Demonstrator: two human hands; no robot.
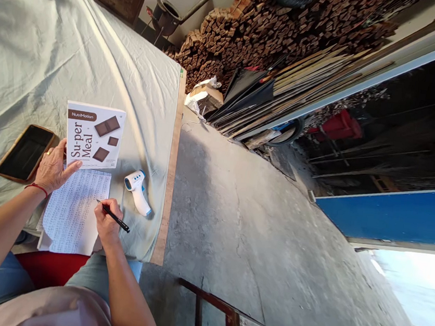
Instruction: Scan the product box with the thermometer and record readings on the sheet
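Table [154,98]: left hand [54,169] grips box [104,137] beyond paper [72,214], right hand [107,219] pinches slanted pen [121,222] over paper's right side.

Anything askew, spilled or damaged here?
Nothing looks spilled, and the white box seems undamaged. The pale cloth is rumpled and stops short on the right, untidily baring a strip of the table; the concrete floor looks cracked.

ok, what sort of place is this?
Likely a storeroom or garage-type workspace: a big stack of cut wood, bare grey floor, and a cloth-covered table.
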